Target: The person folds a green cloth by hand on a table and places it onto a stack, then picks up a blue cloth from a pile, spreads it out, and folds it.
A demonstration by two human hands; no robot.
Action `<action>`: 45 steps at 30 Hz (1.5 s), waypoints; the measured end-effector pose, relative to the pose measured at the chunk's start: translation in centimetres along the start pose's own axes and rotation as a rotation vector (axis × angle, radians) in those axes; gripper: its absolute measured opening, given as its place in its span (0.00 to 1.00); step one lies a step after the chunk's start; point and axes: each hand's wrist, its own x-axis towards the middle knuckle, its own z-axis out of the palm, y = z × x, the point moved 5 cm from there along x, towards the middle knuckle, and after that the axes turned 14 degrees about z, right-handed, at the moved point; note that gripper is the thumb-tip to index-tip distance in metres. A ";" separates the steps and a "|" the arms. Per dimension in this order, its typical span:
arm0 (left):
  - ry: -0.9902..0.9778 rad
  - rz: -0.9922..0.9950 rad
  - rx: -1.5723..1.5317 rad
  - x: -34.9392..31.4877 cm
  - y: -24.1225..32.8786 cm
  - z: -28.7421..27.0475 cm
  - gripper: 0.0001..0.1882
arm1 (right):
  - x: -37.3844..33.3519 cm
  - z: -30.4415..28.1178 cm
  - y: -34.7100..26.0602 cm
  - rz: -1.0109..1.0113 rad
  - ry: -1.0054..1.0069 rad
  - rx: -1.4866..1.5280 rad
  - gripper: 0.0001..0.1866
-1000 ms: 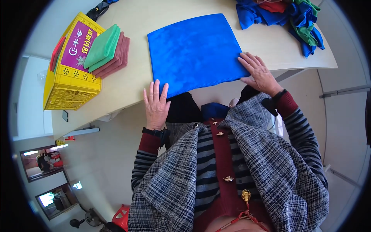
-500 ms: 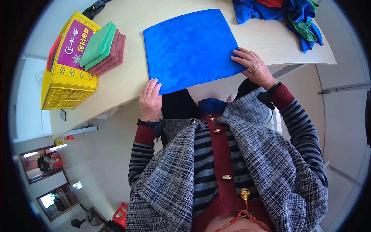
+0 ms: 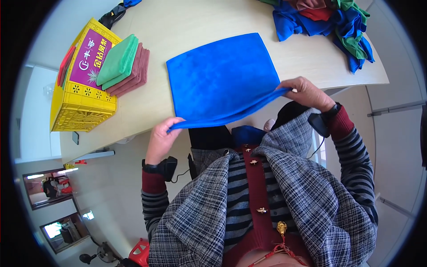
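A blue cloth [image 3: 222, 80] lies spread on the pale table, its near edge raised and hanging over the table's front edge. My left hand [image 3: 161, 139] pinches the near left corner between thumb and fingers. At the near right corner, my right hand [image 3: 308, 92] is closed on the same cloth. Between the two hands the lifted edge sags in a shallow fold, while the far part stays flat on the tabletop.
To the left stands a yellow plastic crate [image 3: 84, 109], with folded green cloths [image 3: 118, 62] and reddish-brown cloths [image 3: 135, 75] stacked beside it. A loose heap of blue, green and red cloths [image 3: 302, 22] covers the far right. A phone-like dark object [image 3: 75, 138] rests near the left edge.
Both hands went from lying with fingers flat on the cloth to gripping its near corners. The near edge has come up toward me, and the cloth sits lower in the picture.
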 end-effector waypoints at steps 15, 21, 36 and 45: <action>0.437 -0.190 -0.405 15.7 -15.9 -2.9 0.12 | 19.2 -3.9 3.7 0.383 0.319 0.047 0.28; 0.543 -0.126 -0.311 14.4 -14.9 -2.8 0.15 | 17.1 -3.2 3.7 0.474 0.303 0.277 0.28; 0.682 -0.087 0.574 8.3 -7.6 0.7 0.20 | 10.8 1.8 0.5 0.350 0.807 -0.161 0.15; 0.532 -0.143 0.656 6.1 -5.8 2.0 0.21 | 8.4 2.1 0.8 0.356 0.784 -0.319 0.14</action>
